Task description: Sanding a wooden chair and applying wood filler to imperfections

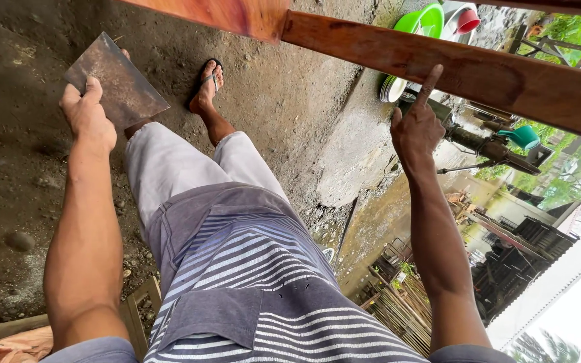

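Head view looks down over striped shorts at a dirt floor. Left hand [89, 114] grips a flat brown sheet [117, 82], perhaps sandpaper. Right hand [415, 124], curled with forefinger out, touches the reddish wooden beam [506, 77] overhead. Behind it lie a green basin [419, 20] and white plates [391, 89] on concrete.

The reddish wooden beam [479, 74] runs out of frame at the top and right edges. The left hand [89, 117] covers 1 corner of the flat rusty metal sheet [119, 84]. The beam hides part of the green basin [419, 20] and the stacked plates [393, 89]. 1 foot is hidden behind the sheet.
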